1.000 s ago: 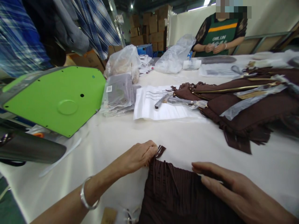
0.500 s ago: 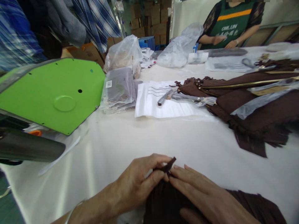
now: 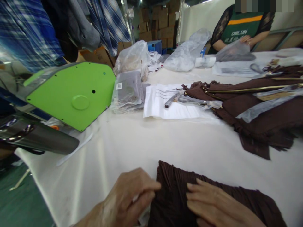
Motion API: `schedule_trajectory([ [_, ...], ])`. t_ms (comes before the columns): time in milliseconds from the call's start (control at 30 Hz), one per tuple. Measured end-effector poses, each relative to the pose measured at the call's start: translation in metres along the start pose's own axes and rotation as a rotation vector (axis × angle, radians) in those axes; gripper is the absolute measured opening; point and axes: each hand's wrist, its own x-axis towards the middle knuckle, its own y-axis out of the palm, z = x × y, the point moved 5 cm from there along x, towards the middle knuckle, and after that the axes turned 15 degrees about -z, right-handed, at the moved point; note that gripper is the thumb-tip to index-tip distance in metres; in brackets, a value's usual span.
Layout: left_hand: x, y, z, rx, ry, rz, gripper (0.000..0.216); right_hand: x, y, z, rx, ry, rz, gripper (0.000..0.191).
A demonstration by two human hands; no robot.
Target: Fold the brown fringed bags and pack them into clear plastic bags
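Observation:
A dark brown pleated garment (image 3: 175, 186) lies at the near edge of the white table (image 3: 165, 142). My left hand (image 3: 130, 198) rests at its left edge, fingers curled and pinching the fabric's side. Flat on top of the cloth lies my right hand (image 3: 213, 205), fingers stretched out and together, pressing it down.
A green machine cover (image 3: 73, 94) stands at the left above a grey metal arm (image 3: 40, 138). Bagged items (image 3: 129, 91), a white printed sheet (image 3: 163, 104) and a pile of brown garments (image 3: 260, 104) lie farther back. A person in a green apron (image 3: 239, 31) handles a plastic bag across the table.
Both hands have pulled back toward me. The small fabric tip they pinched together is folded in; the right hand now lies flat on the cloth. The person opposite has picked up a plastic bag.

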Motion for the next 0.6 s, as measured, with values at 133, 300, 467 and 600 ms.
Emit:
schedule_trajectory([
  [133,0.047,0.001,0.022,0.009,-0.208,0.092,0.039,0.017,-0.006,0.015,-0.291,0.029,-0.194,0.048],
  [300,0.060,0.023,0.034,-0.053,-0.123,0.366,0.049,0.017,0.009,0.028,-0.366,-0.039,-0.165,0.050],
  [467,0.054,0.024,0.036,0.029,-0.081,0.347,0.031,0.007,0.012,0.031,-0.405,0.035,-0.105,0.046],
  [600,0.043,0.020,0.027,0.104,-0.017,0.324,0.027,0.003,0.011,0.037,-0.417,0.113,-0.089,0.047],
])
